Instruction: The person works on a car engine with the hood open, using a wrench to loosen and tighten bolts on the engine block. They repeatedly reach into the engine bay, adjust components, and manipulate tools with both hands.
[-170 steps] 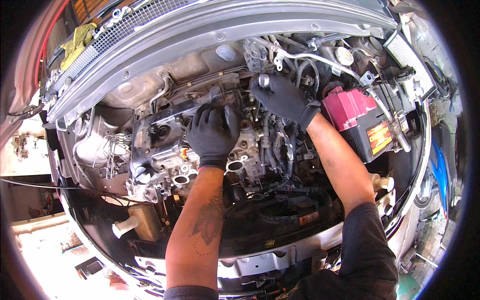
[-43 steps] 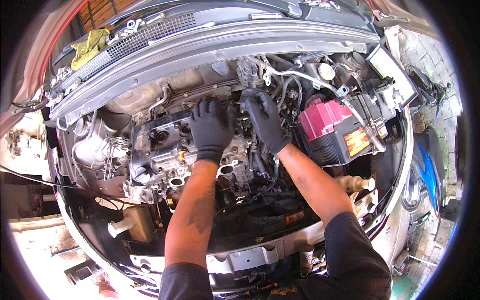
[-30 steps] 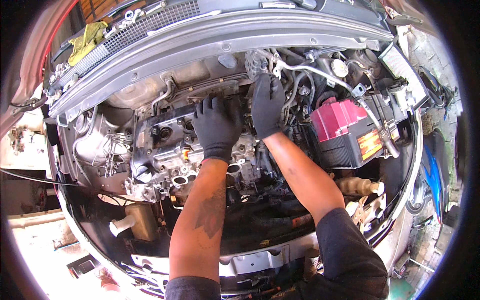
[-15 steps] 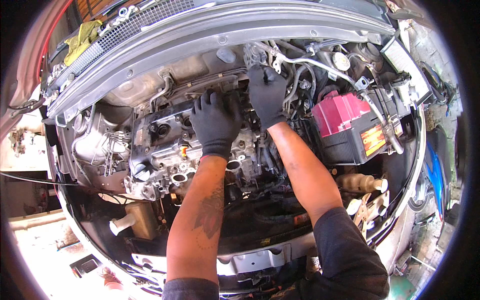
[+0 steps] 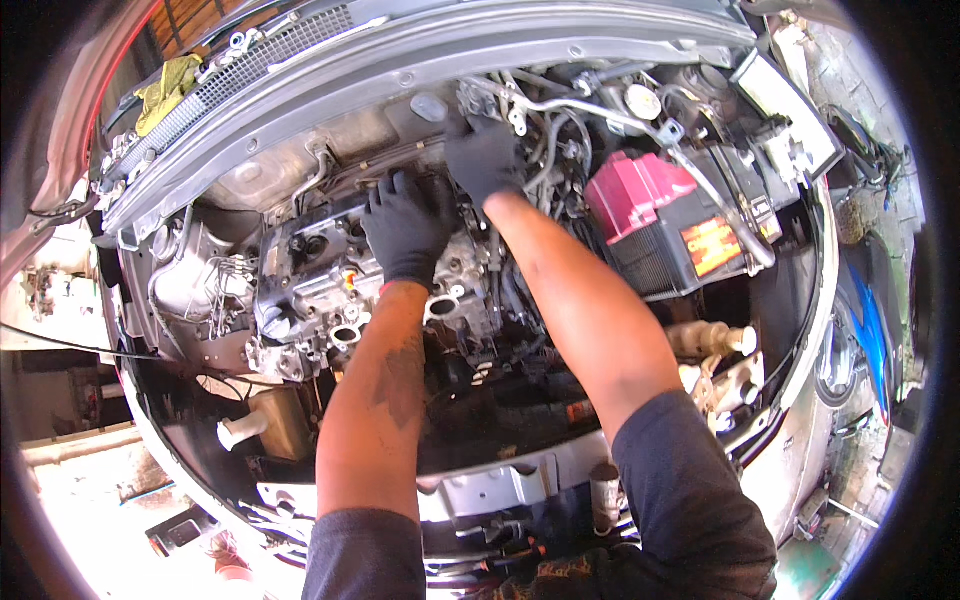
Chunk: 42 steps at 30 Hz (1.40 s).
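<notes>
I look down into an open car engine bay. My left hand (image 5: 408,228), in a black glove, lies flat on the top of the bare metal engine (image 5: 310,290) near its rear edge, fingers spread. My right hand (image 5: 484,158), also in a black glove, reaches further back, toward the firewall, and presses among hoses and metal pipes (image 5: 560,110) behind the engine. Whether either hand grips a part or tool is hidden by the gloves and the fingers.
A battery with a red cover (image 5: 650,215) sits to the right of my right arm. A yellow rag (image 5: 165,88) lies on the cowl at upper left. A plastic reservoir (image 5: 265,425) sits low left. The front bumper frame (image 5: 500,490) crosses below my forearms.
Both hands stayed at the rear of the engine. My right hand has shifted from the right, near the battery, to the middle close beside my left hand.
</notes>
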Tool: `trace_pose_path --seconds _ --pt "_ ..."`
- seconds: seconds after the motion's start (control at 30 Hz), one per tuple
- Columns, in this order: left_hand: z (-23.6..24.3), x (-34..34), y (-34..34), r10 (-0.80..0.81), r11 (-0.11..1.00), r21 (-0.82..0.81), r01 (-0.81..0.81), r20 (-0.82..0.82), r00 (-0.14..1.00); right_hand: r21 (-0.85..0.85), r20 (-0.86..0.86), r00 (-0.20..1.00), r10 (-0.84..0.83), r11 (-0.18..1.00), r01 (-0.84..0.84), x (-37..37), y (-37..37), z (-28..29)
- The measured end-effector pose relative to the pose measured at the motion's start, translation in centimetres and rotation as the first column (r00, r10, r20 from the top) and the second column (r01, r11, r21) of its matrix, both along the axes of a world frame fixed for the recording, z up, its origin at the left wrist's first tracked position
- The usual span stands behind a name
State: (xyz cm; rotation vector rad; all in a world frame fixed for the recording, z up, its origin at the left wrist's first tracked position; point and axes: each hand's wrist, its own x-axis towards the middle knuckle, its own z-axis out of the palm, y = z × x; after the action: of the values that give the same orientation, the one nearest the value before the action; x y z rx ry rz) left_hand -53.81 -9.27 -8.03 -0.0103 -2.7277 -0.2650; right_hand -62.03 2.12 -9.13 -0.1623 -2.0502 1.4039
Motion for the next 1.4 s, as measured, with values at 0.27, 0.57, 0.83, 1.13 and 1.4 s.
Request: trace_pose_path --seconds 0.27,0.57,0.83,1.13,1.4 --pt "-0.3 -0.4 -0.6 -0.022 0.996 0.089 0.025 -0.039 0.999 -0.28 -0.127 0.992 0.009 0.959 -0.045 3.3 -0.1 -1.2" --pt "-0.1 0.1 -0.4 0.012 0.995 0.098 -0.006 -0.058 0.998 -0.407 -0.361 0.932 0.028 0.895 -0.185 2.8 0.8 8.6" --pt "-0.4 -0.6 -0.3 0.005 0.996 0.091 0.002 -0.082 0.997 -0.462 -0.055 0.683 0.728 0.588 -0.664 2.3 5.9 9.1" --pt "-0.3 -0.4 -0.2 0.005 0.996 0.085 0.003 -0.094 0.996 -0.668 -0.07 0.553 0.83 0.373 -0.644 0.1 4.5 2.5" --pt "-0.3 -0.6 -0.2 -0.01 0.995 0.094 0.018 -0.089 0.996 -0.799 -0.108 0.437 0.893 0.184 -0.573 -3.9 4.9 -1.1"
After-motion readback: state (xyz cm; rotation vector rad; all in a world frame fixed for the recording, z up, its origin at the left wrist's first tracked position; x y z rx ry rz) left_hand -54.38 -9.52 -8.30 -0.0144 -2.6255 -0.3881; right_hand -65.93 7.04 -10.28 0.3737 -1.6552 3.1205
